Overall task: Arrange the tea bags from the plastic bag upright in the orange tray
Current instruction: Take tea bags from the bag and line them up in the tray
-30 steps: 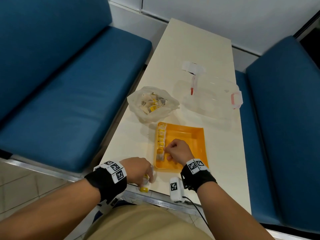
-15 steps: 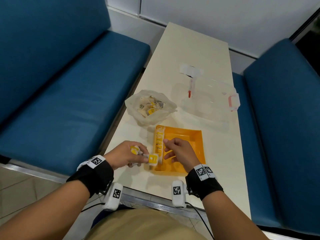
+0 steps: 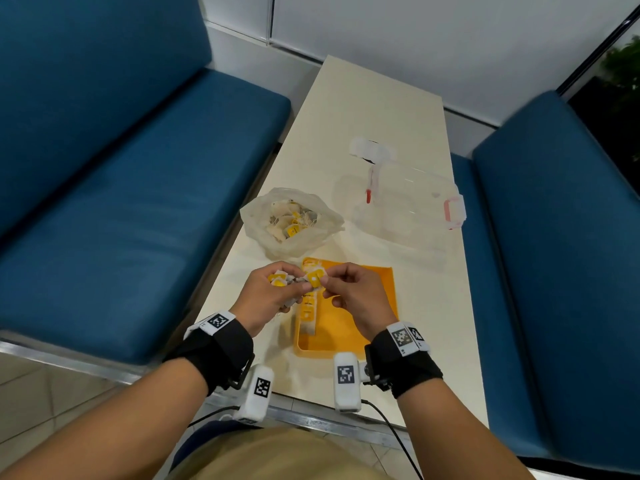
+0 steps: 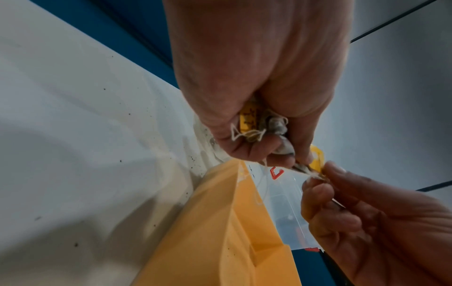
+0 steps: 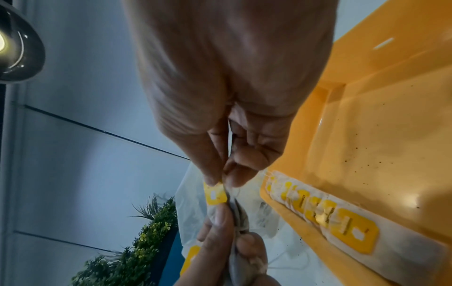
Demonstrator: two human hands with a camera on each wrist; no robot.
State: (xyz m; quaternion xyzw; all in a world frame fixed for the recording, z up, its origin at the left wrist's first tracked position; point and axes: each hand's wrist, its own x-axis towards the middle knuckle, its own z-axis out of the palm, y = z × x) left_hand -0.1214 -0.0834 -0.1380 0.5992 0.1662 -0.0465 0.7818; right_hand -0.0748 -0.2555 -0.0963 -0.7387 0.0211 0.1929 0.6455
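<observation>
Together above the orange tray [image 3: 377, 303]: left hand [image 3: 268, 297] clutching tea bags [image 3: 280, 280] (bunched), right hand [image 3: 356, 292] pinching one tag [image 3: 314, 277].

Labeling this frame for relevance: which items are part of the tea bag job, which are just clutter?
In the job:
- orange tray with a row of tea bags
- plastic bag
- handful of tea bags in left hand
- tea bag pinched by right hand

Lying about:
- clear box
- clear lid
</observation>
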